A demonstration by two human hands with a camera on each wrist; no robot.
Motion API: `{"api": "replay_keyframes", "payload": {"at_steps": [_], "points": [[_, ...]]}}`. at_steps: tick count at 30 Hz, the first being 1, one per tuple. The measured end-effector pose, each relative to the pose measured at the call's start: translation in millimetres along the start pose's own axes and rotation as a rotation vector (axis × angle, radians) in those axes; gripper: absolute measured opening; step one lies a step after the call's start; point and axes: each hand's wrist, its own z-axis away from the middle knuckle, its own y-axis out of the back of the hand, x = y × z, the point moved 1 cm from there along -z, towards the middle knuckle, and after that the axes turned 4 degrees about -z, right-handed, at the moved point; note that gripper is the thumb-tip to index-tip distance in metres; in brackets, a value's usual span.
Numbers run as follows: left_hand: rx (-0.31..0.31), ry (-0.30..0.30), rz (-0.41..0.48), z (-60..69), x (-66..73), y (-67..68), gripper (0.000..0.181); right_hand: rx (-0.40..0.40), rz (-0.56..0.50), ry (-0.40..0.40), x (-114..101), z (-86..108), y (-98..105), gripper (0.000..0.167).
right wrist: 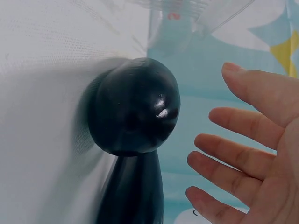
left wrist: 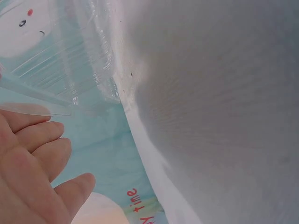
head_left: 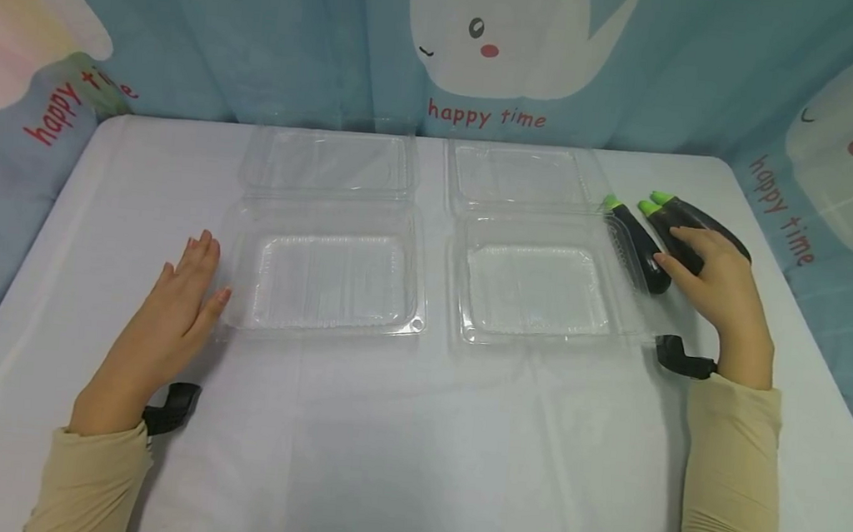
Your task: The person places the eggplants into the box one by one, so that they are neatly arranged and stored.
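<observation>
Three dark eggplants with green stem ends lie at the table's right: the left one (head_left: 640,249), the middle one (head_left: 671,235) and the right one (head_left: 704,220). My right hand (head_left: 722,281) hovers over them with its fingers spread. In the right wrist view, a gap shows between this hand (right wrist: 252,154) and the rounded end of an eggplant (right wrist: 135,107). On the other side, my left hand (head_left: 166,321) is beside the left clear plastic container (head_left: 335,284), fingers extended. The left wrist view shows that hand (left wrist: 32,172) near the container's edge, holding nothing; whether it touches is unclear.
A second clear container (head_left: 537,291) stands right of the first, its side near the left eggplant. Both have lids folded back, the left lid (head_left: 337,163) and the right lid (head_left: 519,177). A printed blue curtain (head_left: 301,39) hangs behind the white table (head_left: 396,456).
</observation>
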Motion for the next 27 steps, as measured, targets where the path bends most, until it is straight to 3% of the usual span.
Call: {"api": "replay_keyframes", "payload": {"at_steps": [14, 27], "points": [[0.005, -0.002, -0.015, -0.5, -1.7, -2.0, 0.059, 0.063, -0.005, -0.015, -4.5, 2.8, 2.2, 0.051], [0.014, 0.001, -0.034, 0.4, -1.8, -2.3, 0.06, -0.026, -0.016, -0.058, 13.4, -2.4, -8.0, 0.056]]}}
